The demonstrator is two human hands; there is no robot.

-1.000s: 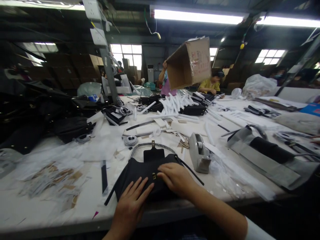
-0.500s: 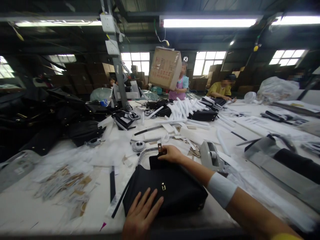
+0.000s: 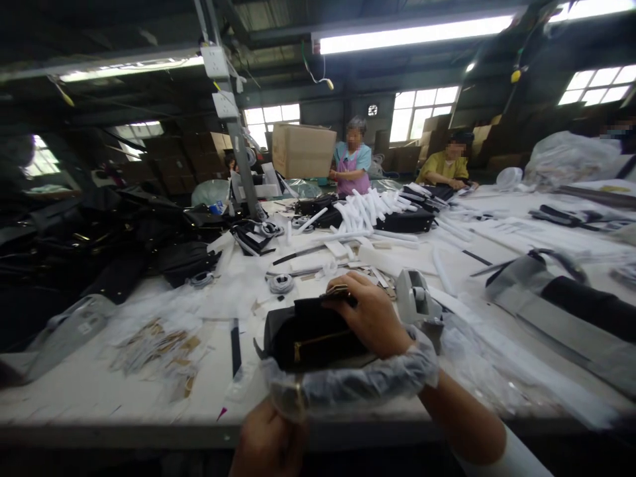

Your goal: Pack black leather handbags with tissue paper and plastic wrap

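A black handbag (image 3: 281,339) stands at the table's front edge, its mouth turned up toward me. A gold zip (image 3: 320,339) shows inside. Across the near side runs its handle (image 3: 348,392), wrapped in clear plastic. My right hand (image 3: 375,315) reaches through behind the handle and pinches the end of the bag's flap (image 3: 311,306), where a metal clasp (image 3: 338,289) shows. My left hand (image 3: 271,434) is closed at the near left of the bag, just below the handle's end; its fingertips are partly hidden and blurred.
A grey tape dispenser (image 3: 417,298) stands just right of the bag. Paper scraps (image 3: 154,348) lie to the left, and black bags (image 3: 109,232) are heaped beyond. White foam rolls (image 3: 368,207) are piled ahead. Across the table a person (image 3: 354,162) holds a carton (image 3: 304,151).
The bag has gone from lying flat to standing with its mouth toward me. My left hand has moved from its front panel to its near edge. The person's carton has been lowered.
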